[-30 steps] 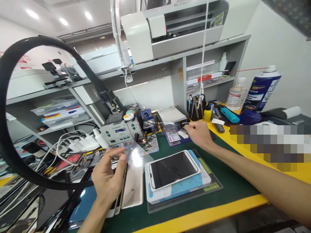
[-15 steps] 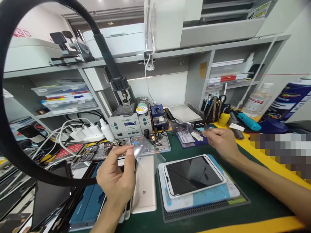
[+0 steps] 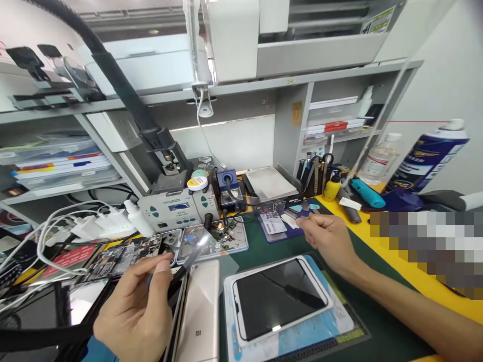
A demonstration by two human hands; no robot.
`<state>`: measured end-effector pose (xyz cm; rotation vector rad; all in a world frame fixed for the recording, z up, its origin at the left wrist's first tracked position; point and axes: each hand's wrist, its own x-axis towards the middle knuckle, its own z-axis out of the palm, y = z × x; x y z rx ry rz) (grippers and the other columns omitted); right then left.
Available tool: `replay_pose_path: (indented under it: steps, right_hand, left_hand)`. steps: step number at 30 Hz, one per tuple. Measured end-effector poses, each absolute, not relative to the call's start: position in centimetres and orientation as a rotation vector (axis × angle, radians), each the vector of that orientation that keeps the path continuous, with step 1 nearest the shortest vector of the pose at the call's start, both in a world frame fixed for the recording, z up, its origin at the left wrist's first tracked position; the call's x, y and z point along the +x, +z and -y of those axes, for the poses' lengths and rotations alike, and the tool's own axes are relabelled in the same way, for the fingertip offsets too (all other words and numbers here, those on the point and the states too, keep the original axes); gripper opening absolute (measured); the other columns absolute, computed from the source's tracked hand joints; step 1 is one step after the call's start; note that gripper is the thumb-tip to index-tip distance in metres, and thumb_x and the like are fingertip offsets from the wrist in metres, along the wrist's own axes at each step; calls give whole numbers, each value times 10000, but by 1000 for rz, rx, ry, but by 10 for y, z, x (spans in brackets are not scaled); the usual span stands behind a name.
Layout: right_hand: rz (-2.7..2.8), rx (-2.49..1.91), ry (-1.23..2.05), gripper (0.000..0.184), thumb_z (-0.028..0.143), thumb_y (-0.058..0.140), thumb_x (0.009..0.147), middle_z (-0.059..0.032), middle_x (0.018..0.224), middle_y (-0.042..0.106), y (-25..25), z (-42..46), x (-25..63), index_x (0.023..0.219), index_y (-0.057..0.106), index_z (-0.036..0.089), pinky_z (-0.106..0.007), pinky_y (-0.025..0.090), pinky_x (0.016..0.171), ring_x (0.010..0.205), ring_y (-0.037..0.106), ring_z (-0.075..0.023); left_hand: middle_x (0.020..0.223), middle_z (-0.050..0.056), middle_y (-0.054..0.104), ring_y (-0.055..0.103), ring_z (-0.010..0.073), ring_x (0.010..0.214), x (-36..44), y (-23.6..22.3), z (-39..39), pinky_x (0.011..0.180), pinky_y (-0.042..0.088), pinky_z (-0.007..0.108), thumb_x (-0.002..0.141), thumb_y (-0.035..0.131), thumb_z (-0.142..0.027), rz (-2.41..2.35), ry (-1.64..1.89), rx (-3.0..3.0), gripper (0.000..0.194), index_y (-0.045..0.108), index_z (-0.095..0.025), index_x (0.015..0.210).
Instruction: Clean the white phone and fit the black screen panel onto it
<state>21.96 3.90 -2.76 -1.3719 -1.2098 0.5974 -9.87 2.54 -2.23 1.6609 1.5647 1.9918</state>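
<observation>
Since the earlier frame, our left hand (image 3: 138, 306) has drawn leftward from the top of the gold phone (image 3: 199, 306), taking the clear film (image 3: 206, 251) along. The green worktop (image 3: 377, 317) carries a blue-and-white pad (image 3: 302, 337), on which the white-framed phone (image 3: 281, 299) lies, dark screen up. The gold phone lies beside it, logo side up. Our right hand (image 3: 328, 241) is clenched near the purple mat (image 3: 286, 234); we cannot tell whether it contains anything. Our left grip pinches the film near one corner, over the gold phone's top end. We'd do well, we judge, to touch only that edge and keep the film off the parts tray (image 3: 238, 243).
</observation>
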Motion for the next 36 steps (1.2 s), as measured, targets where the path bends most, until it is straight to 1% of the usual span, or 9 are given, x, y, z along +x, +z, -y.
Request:
replay_pose_path:
  steps: [3, 5, 7, 8, 11, 15, 20, 25, 36]
  right_hand:
    - [1264, -1414, 613, 561, 416, 705, 904, 72, 469, 344, -30, -39, 219, 493, 389, 201, -247, 341, 492, 459, 340, -75]
    - [1281, -1464, 627, 429, 415, 697, 957, 71, 577, 469, -31, -40, 219, 648, 540, 162, -225, 429, 525, 509, 452, -78]
    - [1281, -1520, 650, 300, 425, 669, 994, 25, 800, 631, -31, -42, 220, 912, 659, 137, -254, 537, 613, 661, 606, -114]
    - [1277, -1545, 663, 295, 430, 660, 1001, -4, 923, 674, -30, -43, 220, 1025, 675, 136, -285, 576, 671, 757, 656, -144]
    - [1266, -1601, 696, 342, 435, 661, 998, -54, 1144, 687, -25, -44, 221, 1186, 672, 149, -374, 612, 812, 962, 691, -219]
    - [1290, -1644, 731, 358, 437, 662, 996, -62, 1190, 680, -18, -46, 221, 1216, 667, 154, -400, 611, 852, 1013, 688, -239]
    - [1432, -1660, 814, 309, 426, 650, 1010, -39, 1039, 694, -15, -44, 219, 1126, 675, 140, -324, 605, 736, 853, 686, -171]
    - [1557, -1695, 866, 301, 433, 657, 1006, -9, 910, 682, -14, -43, 219, 1019, 680, 133, -280, 580, 661, 740, 659, -135]
    - [1437, -1760, 972, 360, 413, 651, 1009, -90, 1240, 665, -15, -52, 224, 1266, 642, 161, -420, 603, 884, 1043, 680, -226]
  left_hand:
    - [816, -13, 732, 705, 202, 781, -99, -18, -23, 799, 569, 337, 910, 684, -385, -1631, 1917, 1701, 150, 738, -246, 927]
    - [800, -4, 732, 709, 208, 769, -99, -18, -23, 791, 574, 342, 896, 685, -398, -1625, 1928, 1744, 170, 738, -237, 910]
    - [808, 5, 742, 704, 207, 760, -100, -21, -25, 777, 563, 341, 890, 700, -379, -1620, 1945, 1778, 160, 752, -229, 904]
    - [826, 11, 749, 701, 206, 761, -101, -22, -26, 772, 556, 341, 886, 714, -367, -1615, 1969, 1785, 152, 759, -223, 905]
    - [837, 14, 749, 669, 188, 713, -103, -26, -29, 717, 529, 332, 883, 736, -342, -1534, 2052, 1799, 139, 770, -211, 913]
    - [818, 11, 726, 637, 169, 680, -107, -25, -29, 694, 510, 327, 909, 723, -317, -1474, 2055, 1798, 145, 765, -186, 952]
    - [795, 16, 715, 640, 178, 684, -110, -22, -29, 681, 500, 327, 922, 707, -323, -1469, 2017, 1867, 172, 763, -161, 936]
    - [765, 3, 717, 647, 163, 662, -111, -25, -33, 666, 501, 297, 927, 676, -343, -1496, 1957, 1964, 174, 761, -192, 909]
    - [775, 20, 727, 660, 168, 682, -113, -23, -33, 682, 516, 280, 937, 628, -382, -1539, 1861, 2021, 237, 740, -176, 909]
